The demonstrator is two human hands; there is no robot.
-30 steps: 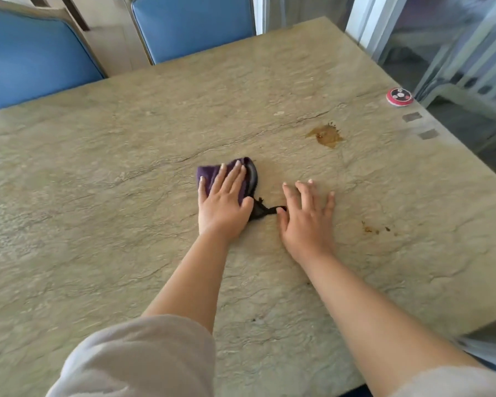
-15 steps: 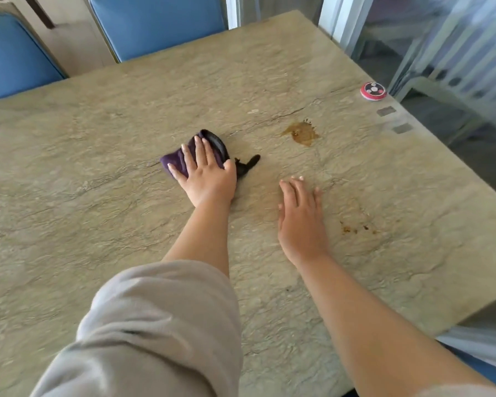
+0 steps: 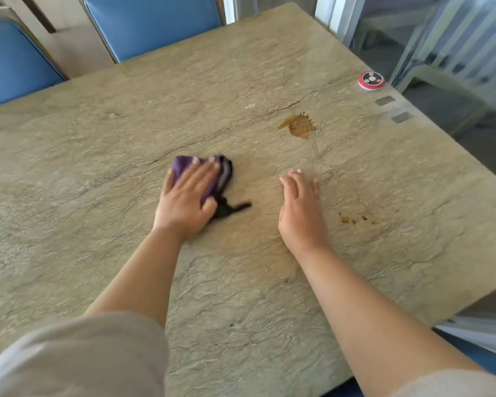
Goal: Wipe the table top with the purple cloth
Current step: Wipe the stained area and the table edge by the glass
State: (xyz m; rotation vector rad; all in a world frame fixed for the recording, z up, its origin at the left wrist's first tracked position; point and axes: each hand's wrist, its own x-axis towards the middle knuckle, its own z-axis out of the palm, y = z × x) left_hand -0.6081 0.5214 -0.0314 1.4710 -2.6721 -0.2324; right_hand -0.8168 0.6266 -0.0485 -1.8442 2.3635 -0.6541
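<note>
Two bare hands on a stone-look table top (image 3: 103, 156), head view, the only view. Left hand (image 3: 188, 200) lies palm-down on the purple cloth (image 3: 184, 166), fingers spread flat and pressing it to the surface, not curled around it; hand and cloth are motion-blurred. Cloth is bunched, sitting near the middle of the table, mostly under and just beyond the left fingers; purple folds poke out at the far side. A dark black part of the cloth (image 3: 231, 209) trails out to the right by the thumb, lying on the table.

Right hand (image 3: 299, 207) rests on the table to the right of the cloth, apart from it, fingers straight and together, palm down, holding nothing. Whether the palm fully touches the surface, cannot tell.

Brown spill stain (image 3: 299, 126) sits beyond the right hand, well apart from the cloth. Small brown specks (image 3: 352, 219) lie just right of the right hand. Red-and-black round button device (image 3: 371, 80) near the far right table edge; two grey stickers (image 3: 385, 100) just nearer along that edge.

Two blue chairs (image 3: 155, 24) at the far side of the table. Light grey sleeves (image 3: 83, 356) on both arms at the bottom of frame. Glass partition on the right.
</note>
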